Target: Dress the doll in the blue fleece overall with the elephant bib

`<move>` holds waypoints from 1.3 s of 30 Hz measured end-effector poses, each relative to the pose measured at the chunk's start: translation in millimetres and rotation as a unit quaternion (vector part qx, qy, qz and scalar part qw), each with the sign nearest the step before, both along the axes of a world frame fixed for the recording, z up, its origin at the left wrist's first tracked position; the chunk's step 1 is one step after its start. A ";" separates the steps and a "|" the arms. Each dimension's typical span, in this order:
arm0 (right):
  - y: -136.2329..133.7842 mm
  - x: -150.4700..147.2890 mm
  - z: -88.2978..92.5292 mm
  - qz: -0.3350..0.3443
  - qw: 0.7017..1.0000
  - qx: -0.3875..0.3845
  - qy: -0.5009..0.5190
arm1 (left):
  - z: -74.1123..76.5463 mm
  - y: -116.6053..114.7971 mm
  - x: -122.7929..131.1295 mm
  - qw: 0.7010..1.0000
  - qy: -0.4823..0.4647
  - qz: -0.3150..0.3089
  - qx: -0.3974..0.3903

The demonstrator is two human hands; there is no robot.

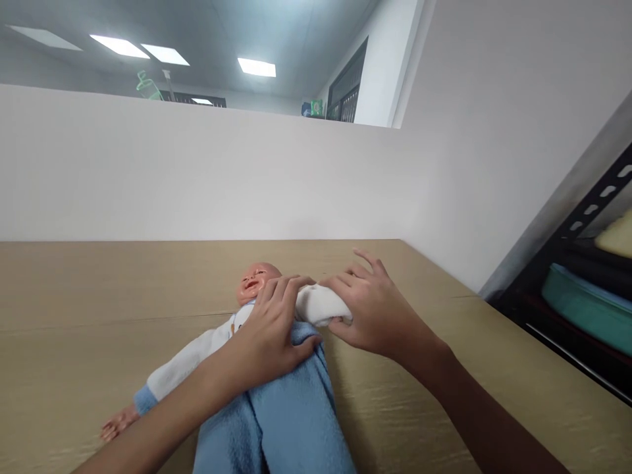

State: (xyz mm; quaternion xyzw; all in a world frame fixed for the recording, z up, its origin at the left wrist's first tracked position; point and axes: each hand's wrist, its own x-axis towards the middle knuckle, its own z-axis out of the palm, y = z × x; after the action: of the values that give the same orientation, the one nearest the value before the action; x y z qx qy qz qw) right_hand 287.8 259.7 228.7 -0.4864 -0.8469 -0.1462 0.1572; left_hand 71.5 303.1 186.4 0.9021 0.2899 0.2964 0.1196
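A baby doll (257,280) lies on its back on the wooden table, its head toward the wall. It wears a white top with a blue cuff (145,399) and fluffy blue trousers (296,415). My left hand (276,329) rests across the doll's chest, fingers spread near its shoulder and thumb on the blue cloth. My right hand (368,306) grips the white sleeve (320,305) on the right side between thumb and fingers, with other fingers raised. The doll's hand on that side is hidden. Its other arm stretches out to the lower left, the small hand (120,422) showing.
A wooden table (99,283) meets a low white wall (197,178) behind the doll. At the right edge stands a black metal shelf (587,210) holding a teal item (587,306) and yellowish cloth (617,235).
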 end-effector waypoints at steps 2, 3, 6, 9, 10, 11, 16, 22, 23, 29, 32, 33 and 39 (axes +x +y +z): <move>-6.1 -10.9 1.8 0.023 0.997 0.063 -0.032 | 3.0 4.6 5.5 1.000 0.008 0.006 -0.003; -9.1 -16.1 1.2 0.032 0.994 0.103 -0.033 | 4.5 8.1 7.5 1.000 0.008 0.014 -0.002; -16.0 -28.8 -9.9 0.028 0.952 0.298 0.058 | 11.8 20.2 5.4 0.996 -0.074 0.022 -0.044; -19.7 -41.4 -34.6 0.053 0.864 0.399 0.302 | 22.8 29.9 -10.9 0.956 -0.236 0.024 -0.171; -20.5 -46.7 -44.3 0.067 0.848 0.354 0.390 | 25.7 32.6 -18.1 0.936 -0.280 0.033 -0.212; -21.3 -52.5 -53.7 0.072 0.842 0.263 0.466 | 27.6 35.4 -25.2 0.914 -0.319 0.048 -0.244; -29.9 -80.4 -83.3 0.120 0.770 -0.251 0.575 | 18.8 54.6 -48.7 0.815 -0.481 0.097 -0.309; -39.6 -94.8 -89.6 0.158 0.752 -0.286 0.572 | 11.6 68.9 -50.4 0.744 -0.571 0.087 -0.336; -39.7 -96.4 -89.9 0.150 0.743 -0.280 0.590 | 12.7 68.4 -49.3 0.729 -0.583 0.086 -0.348; -38.3 -99.5 -83.6 0.147 0.753 -0.253 0.589 | 7.1 64.3 -41.0 0.672 -0.626 0.061 -0.391; -36.6 -97.9 -75.5 0.147 0.733 -0.290 0.597 | 0.3 62.2 -35.7 0.665 -0.627 0.041 -0.404; -35.9 -97.5 -72.8 0.156 0.721 -0.304 0.603 | -0.7 61.0 -34.1 0.663 -0.625 0.033 -0.411; -31.4 -101.3 -71.9 0.209 0.666 -0.253 0.670 | 4.0 54.9 -35.0 0.629 -0.609 -0.006 -0.483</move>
State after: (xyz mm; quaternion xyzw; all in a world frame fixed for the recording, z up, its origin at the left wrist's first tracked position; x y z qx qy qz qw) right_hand 186.5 228.3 156.8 -0.2849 -0.5968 0.4762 0.5796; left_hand 36.5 358.1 190.4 0.3312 0.2471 0.5951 0.6893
